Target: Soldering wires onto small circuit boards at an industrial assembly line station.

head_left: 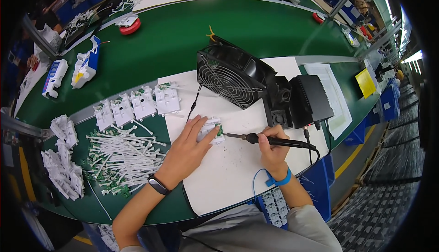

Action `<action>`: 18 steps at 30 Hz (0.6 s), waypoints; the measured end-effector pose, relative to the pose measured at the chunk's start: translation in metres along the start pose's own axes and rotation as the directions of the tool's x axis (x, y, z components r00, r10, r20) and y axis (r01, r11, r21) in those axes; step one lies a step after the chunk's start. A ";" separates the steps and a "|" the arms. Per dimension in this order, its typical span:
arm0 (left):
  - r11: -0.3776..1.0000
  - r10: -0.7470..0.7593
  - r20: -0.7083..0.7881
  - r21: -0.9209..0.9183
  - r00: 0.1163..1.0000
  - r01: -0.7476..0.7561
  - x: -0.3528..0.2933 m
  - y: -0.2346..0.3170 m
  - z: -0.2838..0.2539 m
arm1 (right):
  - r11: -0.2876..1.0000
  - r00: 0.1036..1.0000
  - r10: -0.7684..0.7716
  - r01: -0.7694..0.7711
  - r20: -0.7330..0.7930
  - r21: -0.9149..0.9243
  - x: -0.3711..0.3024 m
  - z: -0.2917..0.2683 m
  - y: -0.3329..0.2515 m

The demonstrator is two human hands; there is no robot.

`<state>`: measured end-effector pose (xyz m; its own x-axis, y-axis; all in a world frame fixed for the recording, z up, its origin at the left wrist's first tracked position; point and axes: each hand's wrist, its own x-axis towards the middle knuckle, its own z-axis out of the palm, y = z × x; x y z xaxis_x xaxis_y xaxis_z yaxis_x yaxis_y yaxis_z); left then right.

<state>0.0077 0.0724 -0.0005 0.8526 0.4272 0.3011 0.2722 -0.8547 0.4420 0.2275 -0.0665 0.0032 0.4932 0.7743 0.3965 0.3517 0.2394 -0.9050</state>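
Note:
On the white sheet lies a white plastic housing point(208, 131) with a small green circuit board point(220, 129) at its right end. The fingers of my left hand point(192, 144) rest over the housing and hold it against the sheet. My right hand point(274, 150) is closed round the black handle of a soldering iron point(260, 139). The iron points left, and its tip is at the board's edge; whether they touch I cannot tell. Part of the housing is hidden under my left fingers.
Behind my hands stand a black fan point(231, 76) and a black box-shaped unit point(312, 99). To the left lie a pile of white cables with green boards point(123, 158), a row of white housings point(143, 102) and stacked housings point(64, 160). A conveyor point(169, 32) runs beyond.

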 end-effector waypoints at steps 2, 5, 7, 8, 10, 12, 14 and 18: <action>1.000 0.006 -0.009 0.009 1.000 -0.005 0.000 0.000 0.000 | 0.999 0.999 -0.035 0.035 -0.002 -0.009 0.000 0.000 0.003; 1.000 0.007 -0.016 0.018 1.000 -0.006 0.001 0.000 -0.001 | 0.998 0.997 -0.058 0.057 -0.054 -0.020 -0.001 -0.001 0.005; 0.999 0.009 -0.025 0.040 1.000 -0.008 0.001 0.001 -0.002 | 0.999 0.991 -0.035 0.037 -0.132 0.014 0.000 -0.005 0.005; 0.998 0.011 -0.034 0.060 0.999 -0.009 0.001 0.002 -0.002 | 0.999 0.990 -0.037 0.039 -0.134 0.015 0.000 -0.005 0.005; 0.997 0.019 -0.068 0.078 0.997 -0.013 0.003 0.004 -0.001 | 0.999 0.983 -0.048 0.049 -0.175 0.005 0.000 -0.006 0.008; 0.995 0.028 -0.100 0.097 0.995 -0.018 0.007 0.006 0.002 | 0.996 0.983 -0.084 0.081 -0.160 -0.026 -0.002 -0.006 0.007; 0.987 -0.010 -0.154 0.159 0.988 0.035 0.013 0.010 0.009 | 0.992 0.982 -0.118 0.111 -0.145 -0.054 -0.002 -0.003 0.007; 0.970 -0.098 -0.190 0.203 0.977 0.137 0.030 0.027 0.025 | 0.986 0.960 -0.159 0.145 -0.231 -0.079 -0.005 -0.005 0.013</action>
<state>0.0518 0.0547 -0.0005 0.7211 0.5575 0.4113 0.4712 -0.8299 0.2988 0.2339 -0.0700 -0.0100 0.6010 0.5699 0.5604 0.4813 0.3018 -0.8230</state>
